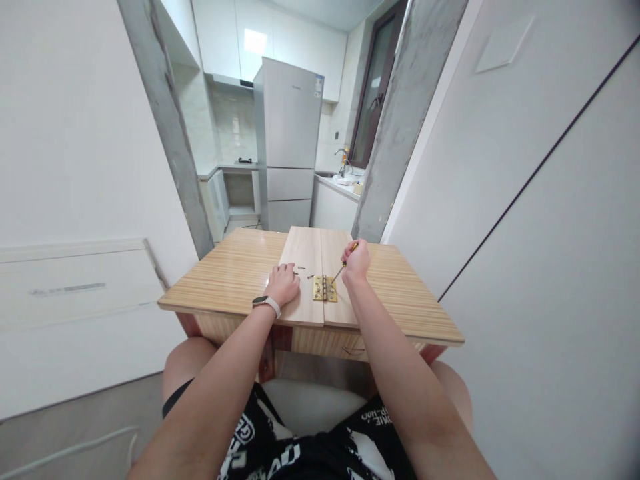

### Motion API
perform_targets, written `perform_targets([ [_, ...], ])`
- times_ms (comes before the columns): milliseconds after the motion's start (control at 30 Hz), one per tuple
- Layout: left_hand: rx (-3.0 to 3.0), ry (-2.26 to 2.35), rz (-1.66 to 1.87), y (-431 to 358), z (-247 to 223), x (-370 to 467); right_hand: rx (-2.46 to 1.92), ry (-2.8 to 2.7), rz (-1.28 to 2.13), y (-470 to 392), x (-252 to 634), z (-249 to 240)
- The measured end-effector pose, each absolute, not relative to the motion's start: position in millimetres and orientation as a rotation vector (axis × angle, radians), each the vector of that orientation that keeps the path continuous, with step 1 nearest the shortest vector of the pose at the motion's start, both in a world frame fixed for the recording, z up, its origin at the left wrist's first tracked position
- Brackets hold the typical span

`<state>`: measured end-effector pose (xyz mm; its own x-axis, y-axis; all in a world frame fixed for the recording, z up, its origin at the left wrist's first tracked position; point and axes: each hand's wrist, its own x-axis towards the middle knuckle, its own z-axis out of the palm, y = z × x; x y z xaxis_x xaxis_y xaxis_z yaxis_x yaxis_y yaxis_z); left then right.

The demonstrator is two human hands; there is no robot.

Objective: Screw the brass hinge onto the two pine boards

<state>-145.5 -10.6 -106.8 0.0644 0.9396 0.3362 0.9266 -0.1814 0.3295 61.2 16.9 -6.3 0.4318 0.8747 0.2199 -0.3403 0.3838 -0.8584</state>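
My right hand (357,260) is closed around a screwdriver (338,274), tilted, with its tip at the right leaf of a brass hinge (325,289). The hinge lies across the seam between two pale boards, the left board (306,243) and the right board (336,241), placed side by side. Resting on the left board is my left hand (283,283), fingers laid over the wood and a watch on the wrist. Loose screws, one screw (301,268) and another screw (311,277), lie between that hand and the hinge.
The boards lie on a wood-grain table (240,267) with a drawer (345,343) in front, above my legs. White panels stand close on both sides. Beyond the table are a grey refrigerator (293,120) and a sink counter (337,193).
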Motion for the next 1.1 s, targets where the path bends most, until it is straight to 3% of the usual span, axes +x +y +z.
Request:
perform_targets([
  [1100, 2.257, 2.0, 0.747, -11, -106, -145, -0.808, -0.696, 0.751, 4, 66, -10],
])
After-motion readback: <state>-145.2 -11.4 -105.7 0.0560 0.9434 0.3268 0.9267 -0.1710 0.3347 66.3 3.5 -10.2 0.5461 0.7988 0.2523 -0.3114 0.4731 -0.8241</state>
